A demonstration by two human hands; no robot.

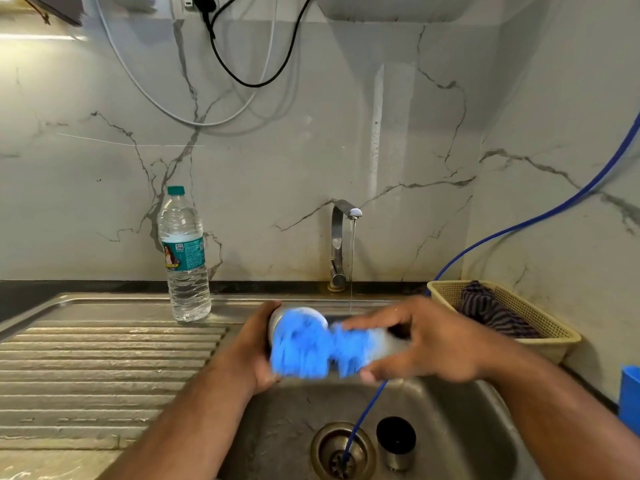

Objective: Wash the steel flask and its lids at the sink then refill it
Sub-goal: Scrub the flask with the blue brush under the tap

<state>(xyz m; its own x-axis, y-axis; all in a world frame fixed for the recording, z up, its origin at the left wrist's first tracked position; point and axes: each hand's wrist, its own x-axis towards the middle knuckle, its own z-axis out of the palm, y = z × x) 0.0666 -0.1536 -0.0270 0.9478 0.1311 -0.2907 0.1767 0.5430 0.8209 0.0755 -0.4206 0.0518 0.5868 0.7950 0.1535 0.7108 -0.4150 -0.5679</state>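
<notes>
I hold the steel flask sideways over the sink basin. My left hand grips its base end. My right hand wraps around the flask body and holds a blue scrubber against it; the scrubber is blurred. Most of the flask is hidden under scrubber and fingers. A steel lid cup with a dark inside stands on the basin floor beside the drain. A thin stream of water runs from the tap just behind the flask.
A full plastic water bottle stands at the back of the ribbed drainboard. A beige basket with a striped cloth sits right of the sink. A blue hose runs into the drain. A blue container shows at the right edge.
</notes>
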